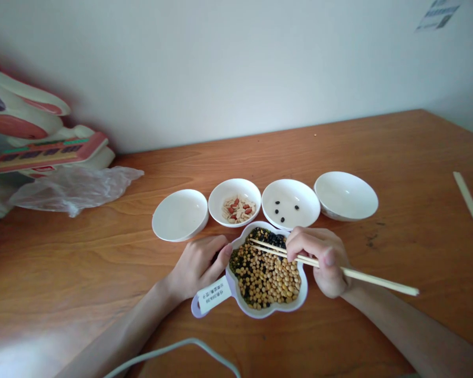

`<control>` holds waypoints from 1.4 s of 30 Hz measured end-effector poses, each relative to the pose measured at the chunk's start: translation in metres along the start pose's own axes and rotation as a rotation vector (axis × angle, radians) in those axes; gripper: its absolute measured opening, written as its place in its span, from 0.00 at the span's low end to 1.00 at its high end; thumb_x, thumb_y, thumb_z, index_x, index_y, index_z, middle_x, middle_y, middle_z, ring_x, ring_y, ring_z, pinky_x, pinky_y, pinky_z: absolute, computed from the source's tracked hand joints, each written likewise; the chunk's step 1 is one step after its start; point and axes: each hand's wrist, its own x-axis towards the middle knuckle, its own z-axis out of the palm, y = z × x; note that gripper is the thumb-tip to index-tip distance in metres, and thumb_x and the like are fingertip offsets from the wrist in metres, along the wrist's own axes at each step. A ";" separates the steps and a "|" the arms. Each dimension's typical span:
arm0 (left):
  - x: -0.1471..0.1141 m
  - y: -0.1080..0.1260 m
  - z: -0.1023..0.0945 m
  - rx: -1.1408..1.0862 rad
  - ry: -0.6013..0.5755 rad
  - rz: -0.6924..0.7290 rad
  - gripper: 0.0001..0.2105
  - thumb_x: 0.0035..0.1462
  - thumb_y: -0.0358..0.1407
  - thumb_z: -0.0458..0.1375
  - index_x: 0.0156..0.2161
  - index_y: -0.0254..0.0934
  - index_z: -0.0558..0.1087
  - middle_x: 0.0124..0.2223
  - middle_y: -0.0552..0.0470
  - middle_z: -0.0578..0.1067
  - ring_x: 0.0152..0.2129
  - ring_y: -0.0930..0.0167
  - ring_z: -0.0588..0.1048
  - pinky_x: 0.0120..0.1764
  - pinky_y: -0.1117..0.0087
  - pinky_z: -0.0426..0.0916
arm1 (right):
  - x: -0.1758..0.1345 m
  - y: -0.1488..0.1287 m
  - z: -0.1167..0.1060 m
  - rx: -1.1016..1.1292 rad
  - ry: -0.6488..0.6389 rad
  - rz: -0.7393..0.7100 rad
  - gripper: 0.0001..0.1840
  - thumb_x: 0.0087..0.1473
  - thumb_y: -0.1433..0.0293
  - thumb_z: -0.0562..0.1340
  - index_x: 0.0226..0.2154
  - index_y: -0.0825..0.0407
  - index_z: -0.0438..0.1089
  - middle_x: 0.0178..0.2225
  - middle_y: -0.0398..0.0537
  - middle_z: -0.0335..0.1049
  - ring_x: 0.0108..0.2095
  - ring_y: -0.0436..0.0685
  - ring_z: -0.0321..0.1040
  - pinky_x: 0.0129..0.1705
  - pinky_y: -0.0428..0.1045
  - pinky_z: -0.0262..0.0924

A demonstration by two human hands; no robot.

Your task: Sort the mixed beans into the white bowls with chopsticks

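Note:
My right hand [323,258] grips a pair of wooden chopsticks [378,280], their tips reaching in among the beans. Under them sits a white and lilac flower-shaped bowl [304,294] with a labelled handle. It holds yellow soybeans [279,275], black beans [271,237] and small green beans at its left side. My left hand [203,262] is closed on the left rim of this bowl, thumb on the edge. Just behind it, a white bowl [317,210] contains several black beans, and another white bowl [216,210] contains peanut pieces, some with red skins.
Two more white bowls, the left one [180,212] and the right one [347,194], end the row. A clear plastic bag [79,189] and a toy keyboard [51,155] stand at left. A pale strip [471,205] lies far right; a white cable [173,346] crosses the front.

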 end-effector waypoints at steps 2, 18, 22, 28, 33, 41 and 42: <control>0.000 0.001 0.000 -0.003 0.004 0.001 0.16 0.74 0.39 0.46 0.31 0.38 0.62 0.28 0.55 0.69 0.24 0.73 0.66 0.30 0.70 0.58 | 0.000 -0.001 0.000 0.006 -0.001 -0.008 0.36 0.70 0.48 0.41 0.29 0.50 0.71 0.26 0.47 0.67 0.26 0.53 0.64 0.30 0.51 0.54; 0.000 0.001 -0.001 0.022 -0.006 -0.003 0.16 0.74 0.39 0.46 0.32 0.38 0.63 0.29 0.54 0.70 0.25 0.73 0.67 0.30 0.70 0.59 | 0.003 -0.008 -0.001 0.071 0.057 0.055 0.38 0.70 0.47 0.39 0.27 0.50 0.72 0.24 0.47 0.68 0.25 0.54 0.64 0.29 0.52 0.55; -0.001 0.000 -0.001 0.026 0.000 0.006 0.16 0.74 0.39 0.46 0.32 0.38 0.62 0.28 0.54 0.69 0.24 0.73 0.66 0.30 0.70 0.58 | 0.000 -0.005 0.002 0.072 0.008 0.111 0.38 0.70 0.47 0.39 0.28 0.50 0.72 0.26 0.47 0.68 0.27 0.55 0.64 0.30 0.52 0.56; 0.000 0.001 -0.001 0.029 0.002 0.015 0.16 0.74 0.39 0.46 0.31 0.38 0.62 0.28 0.54 0.69 0.24 0.73 0.66 0.30 0.70 0.58 | 0.000 -0.002 0.002 0.053 0.022 0.086 0.37 0.71 0.48 0.40 0.28 0.50 0.72 0.25 0.47 0.68 0.26 0.54 0.64 0.30 0.52 0.55; 0.000 0.002 -0.001 0.018 0.015 0.014 0.16 0.73 0.39 0.46 0.31 0.38 0.62 0.27 0.54 0.69 0.23 0.74 0.66 0.29 0.71 0.58 | 0.000 -0.003 -0.001 0.022 0.039 0.086 0.39 0.70 0.46 0.39 0.27 0.50 0.71 0.24 0.46 0.67 0.25 0.54 0.62 0.28 0.52 0.52; 0.001 0.003 -0.001 0.024 0.019 0.013 0.17 0.74 0.39 0.46 0.31 0.38 0.62 0.27 0.55 0.69 0.23 0.74 0.66 0.29 0.71 0.59 | 0.000 -0.003 -0.009 0.002 0.050 0.062 0.37 0.70 0.48 0.39 0.26 0.49 0.72 0.24 0.47 0.68 0.24 0.54 0.62 0.28 0.52 0.51; 0.001 0.003 -0.001 0.025 0.020 0.015 0.17 0.74 0.39 0.46 0.31 0.38 0.62 0.27 0.55 0.70 0.23 0.74 0.66 0.28 0.71 0.59 | 0.000 -0.003 -0.009 0.000 0.051 0.066 0.37 0.70 0.47 0.39 0.26 0.49 0.72 0.24 0.47 0.68 0.24 0.55 0.62 0.28 0.53 0.51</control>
